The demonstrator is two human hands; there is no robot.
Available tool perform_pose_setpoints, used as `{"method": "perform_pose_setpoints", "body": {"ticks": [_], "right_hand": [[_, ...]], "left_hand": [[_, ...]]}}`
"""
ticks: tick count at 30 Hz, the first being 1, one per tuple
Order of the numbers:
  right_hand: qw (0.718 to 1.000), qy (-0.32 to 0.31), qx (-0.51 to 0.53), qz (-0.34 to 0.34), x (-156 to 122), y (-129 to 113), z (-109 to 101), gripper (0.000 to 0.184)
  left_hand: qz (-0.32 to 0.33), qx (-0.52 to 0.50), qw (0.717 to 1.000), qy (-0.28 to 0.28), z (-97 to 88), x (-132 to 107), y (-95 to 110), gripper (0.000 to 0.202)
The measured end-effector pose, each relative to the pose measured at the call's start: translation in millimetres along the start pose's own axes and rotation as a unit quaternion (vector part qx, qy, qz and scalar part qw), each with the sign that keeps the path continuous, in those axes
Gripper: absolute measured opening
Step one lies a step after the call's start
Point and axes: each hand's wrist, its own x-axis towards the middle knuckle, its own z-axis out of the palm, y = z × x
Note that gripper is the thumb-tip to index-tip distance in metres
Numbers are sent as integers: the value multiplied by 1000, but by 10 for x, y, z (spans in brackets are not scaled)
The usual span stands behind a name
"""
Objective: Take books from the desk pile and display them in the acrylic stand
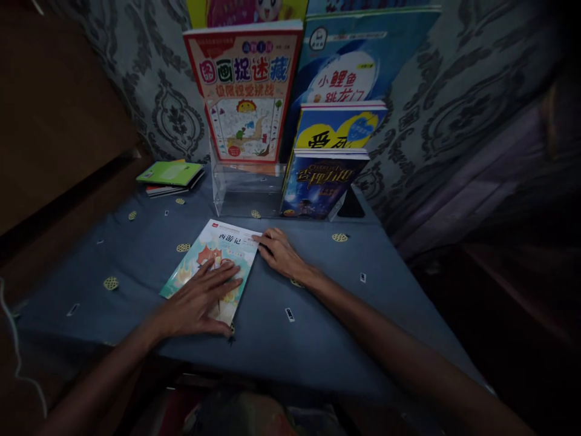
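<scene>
A thin paperback book (246, 259) with a white and pale green cover lies face up and slanted on the cloth-covered table. My left hand (202, 300) rests flat across its lower half, fingers spread, hiding part of the cover picture. At the book's upper right corner, my right hand (279, 251) has its fingers curled and pressed together on the edge, pinching it. Just beyond the book stands a clear display rack (242, 204). It bears a red-bordered picture book (247, 97), a dark blue book (320, 184), a yellow and blue book (340, 127) and a larger teal book (394, 51).
A small stack of books, the top one green (170, 173), lies at the back left of the table (327, 339). A dark flat object (351, 203) sits right of the rack. Patterned curtain (177, 118) hangs behind. A brown wooden panel (59, 115) borders the left.
</scene>
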Motion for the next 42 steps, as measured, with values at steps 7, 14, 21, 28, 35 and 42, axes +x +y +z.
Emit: {"method": "perform_pose_setpoints", "body": {"ticks": [7,14,21,28,35,42], "right_hand": [[997,-10,-55,53,304,106,50,33],[996,0,-51,76,348,131,104,36],[997,29,-40,66,205,21,157,36],[1000,13,25,3,-94,-318,82,33],[993,30,87,-72,-409,-631,26,27],[982,33,81,-168,-550,-835,-7,22]], "left_hand": [[-18,35,999,5,103,276,-105,85],[-11,31,999,-9,90,299,-173,88],[-23,28,999,37,68,117,-131,59],[-4,27,994,102,85,119,-72,38],[-12,7,994,109,101,101,-68,40],[-49,-26,998,25,-27,135,-87,41]]}}
